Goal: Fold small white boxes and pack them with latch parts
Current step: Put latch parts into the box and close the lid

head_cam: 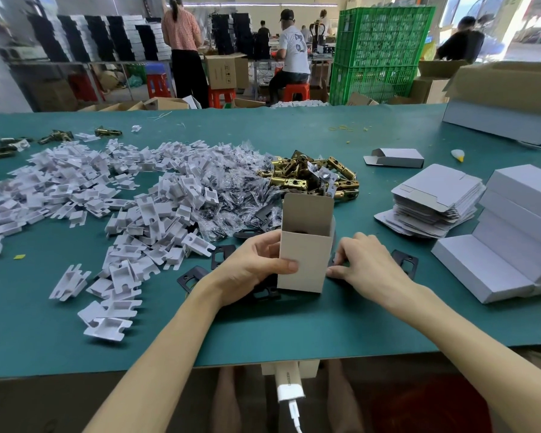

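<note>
A small white box [305, 254] stands upright on the green table [294, 326], its top flap open. My left hand [253, 267] grips its left side, thumb across the front. My right hand [366, 260] rests just right of the box, fingertips pinching a black strike plate [334, 267] on the table. More black plates [404, 260] lie around the box. Brass latch bodies [313, 178] are heaped behind it. Part of a dark piece shows inside the box.
A wide spread of white plastic inserts [107, 195] and bagged parts [231, 182] covers the left half. Flat box blanks [434, 204] and finished boxes [519, 232] are stacked at the right. People work at benches beyond the table.
</note>
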